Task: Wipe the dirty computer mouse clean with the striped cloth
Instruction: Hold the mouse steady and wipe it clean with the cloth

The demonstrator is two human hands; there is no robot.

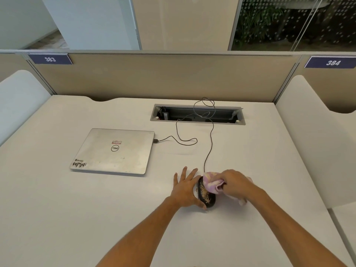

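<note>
The bench (57, 218) is showing a smooth, matt off-white laminate, and at ten o'clock on it the laptop (113, 151) is showing a brushed silver metal lid, scuffed and smudged, with paper stickers. The mouse (207, 195) is looking like glossy black plastic under a gritty tan dusting, while the striped cloth (211, 183) pressing on it is looking like soft, fluffy pink-and-white terry. At twelve o'clock the cable tray (197, 122) is showing a matt grey metal frame before a beige fabric-faced partition (163, 78).
</note>
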